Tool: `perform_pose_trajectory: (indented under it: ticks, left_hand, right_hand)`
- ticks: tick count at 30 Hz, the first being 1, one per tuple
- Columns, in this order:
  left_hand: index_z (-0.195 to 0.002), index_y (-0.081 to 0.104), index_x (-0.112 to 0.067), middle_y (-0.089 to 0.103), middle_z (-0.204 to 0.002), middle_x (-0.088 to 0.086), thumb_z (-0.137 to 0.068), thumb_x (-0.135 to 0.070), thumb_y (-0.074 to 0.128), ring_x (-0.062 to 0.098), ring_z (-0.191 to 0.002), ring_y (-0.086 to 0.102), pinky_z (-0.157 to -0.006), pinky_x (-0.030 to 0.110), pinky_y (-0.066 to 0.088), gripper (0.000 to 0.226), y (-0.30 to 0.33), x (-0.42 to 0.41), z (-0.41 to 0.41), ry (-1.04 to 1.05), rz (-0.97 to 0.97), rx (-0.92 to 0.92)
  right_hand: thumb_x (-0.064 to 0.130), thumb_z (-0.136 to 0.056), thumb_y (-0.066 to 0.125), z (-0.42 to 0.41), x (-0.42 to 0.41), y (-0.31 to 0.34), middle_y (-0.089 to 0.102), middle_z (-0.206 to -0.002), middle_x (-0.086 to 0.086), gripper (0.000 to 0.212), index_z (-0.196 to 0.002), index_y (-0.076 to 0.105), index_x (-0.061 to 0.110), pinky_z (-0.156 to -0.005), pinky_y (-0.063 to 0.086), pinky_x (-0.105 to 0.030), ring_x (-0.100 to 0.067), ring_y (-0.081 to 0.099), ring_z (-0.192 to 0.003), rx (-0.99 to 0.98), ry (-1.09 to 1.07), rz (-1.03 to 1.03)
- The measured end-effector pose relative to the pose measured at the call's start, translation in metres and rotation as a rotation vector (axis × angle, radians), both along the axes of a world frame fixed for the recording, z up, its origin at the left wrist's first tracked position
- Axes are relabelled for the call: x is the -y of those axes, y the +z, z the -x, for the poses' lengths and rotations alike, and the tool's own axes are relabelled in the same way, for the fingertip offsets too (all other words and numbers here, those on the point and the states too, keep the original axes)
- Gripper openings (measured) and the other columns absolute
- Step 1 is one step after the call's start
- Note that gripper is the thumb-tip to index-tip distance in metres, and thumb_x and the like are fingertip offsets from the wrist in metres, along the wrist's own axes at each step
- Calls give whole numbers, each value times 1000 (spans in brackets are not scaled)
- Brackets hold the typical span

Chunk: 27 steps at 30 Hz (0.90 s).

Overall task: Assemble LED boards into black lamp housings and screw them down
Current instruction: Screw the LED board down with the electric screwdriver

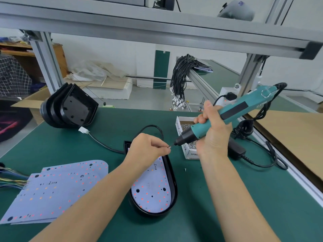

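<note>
My left hand [148, 147] pinches a small screw [169, 146] at the fingertips, held right at the bit of the teal electric screwdriver [218, 117]; my right hand [212, 130] is wrapped round the driver barrel. Both sit above the upper end of the black lamp housing [172, 179], which lies flat on the green mat [218, 198] with a white LED board [152, 189] seated inside. The housing's top edge is hidden under my left hand. The screw box [183, 137] is just right of the housing, partly behind my right hand, label cut off. A stack of spare LED boards [56, 189] lies left, well apart from the housing, with open mat between. Stacked empty housings [70, 107] stand at the mat's far-left edge. One loose screw [185, 169] lies on the mat right of the housing. The driver's cable [262, 161] loops near the right rail.
</note>
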<state>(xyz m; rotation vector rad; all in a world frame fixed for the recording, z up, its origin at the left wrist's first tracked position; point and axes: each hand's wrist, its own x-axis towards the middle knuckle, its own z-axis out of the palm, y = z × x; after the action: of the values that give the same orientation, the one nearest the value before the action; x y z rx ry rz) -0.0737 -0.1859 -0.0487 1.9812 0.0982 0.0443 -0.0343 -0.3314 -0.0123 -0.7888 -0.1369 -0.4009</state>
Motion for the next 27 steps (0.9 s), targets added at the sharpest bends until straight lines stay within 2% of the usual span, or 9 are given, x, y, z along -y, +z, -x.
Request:
perform_pose_trajectory:
  ticks: [2, 5, 7, 12, 15, 16, 20, 23, 27]
  left_hand:
    - [-71, 76, -20, 66, -59, -1, -78, -14, 77, 6, -47, 52, -44, 10, 36, 10, 0, 0, 2, -1, 33, 3]
    - [-74, 75, -14, 71, -66, 7, -79, -6, 73, 10, -50, 62, -50, 16, 40, 9, 1, 1, 5, -28, 156, -40]
    - [-77, 73, -11, 71, -65, 5, -78, -1, 72, 11, -52, 64, -53, 20, 44, 10, 2, 1, 6, -24, 179, -56]
    - [-94, 70, -22, 71, -72, -11, -78, -9, 72, 6, -67, 62, -71, 26, 51, 21, 2, -4, 2, 16, -200, 96]
    - [-86, 75, -25, 62, -64, -17, -80, -17, 70, -2, -60, 55, -66, 21, 44, 11, 4, 8, 2, -85, -412, 130]
    - [-86, 75, -26, 62, -66, -17, -80, -19, 69, -1, -62, 55, -67, 21, 41, 11, 3, 16, 0, -118, -492, 138]
    - [-86, 75, -27, 72, -88, -8, -82, -28, 65, 16, -91, 59, -84, 30, 32, 11, -4, 50, -12, -176, -817, 153]
    - [-91, 73, -25, 70, -92, -5, -82, -34, 67, 18, -93, 58, -85, 33, 29, 14, -15, 68, -19, -205, -1012, 98]
    - [-86, 65, -26, 68, -89, -2, -84, -24, 66, 19, -82, 53, -83, 33, 25, 3, -23, 79, -27, -186, -1124, 96]
  right_hand:
    - [2, -87, 65, 0, 1, 0, 46, -51, 4, 33, -66, 45, 16, -52, 48, -25, -10, 43, -46, -3, -9, 5]
    - [2, -87, 65, 1, 0, -2, 46, -52, 4, 33, -65, 45, 17, -53, 47, -26, -11, 43, -46, -7, -12, -7]
    - [2, -86, 66, 1, -1, -3, 46, -52, 4, 33, -65, 46, 18, -52, 47, -26, -11, 43, -45, -7, -10, -15]
    - [3, -85, 69, 0, 12, 0, 46, -53, 3, 38, -58, 48, 21, -55, 46, -27, -11, 43, -46, -19, -29, 2]
    - [2, -84, 69, 2, 25, -2, 44, -51, 3, 36, -63, 46, 19, -53, 44, -26, -10, 42, -45, -39, -58, 23]
    - [1, -84, 69, 3, 28, -3, 44, -51, 3, 36, -64, 45, 18, -51, 44, -25, -10, 42, -45, -46, -70, 26]
    - [0, -84, 68, 9, 40, -5, 43, -54, 2, 35, -66, 43, 17, -52, 44, -25, -11, 42, -44, -49, -140, 66]
    - [0, -85, 68, 12, 46, -7, 42, -54, 2, 35, -66, 44, 17, -52, 44, -25, -12, 42, -44, -32, -164, 79]
    - [-1, -85, 68, 15, 53, -7, 42, -52, 3, 35, -65, 44, 17, -50, 43, -23, -11, 41, -43, -3, -183, 102]
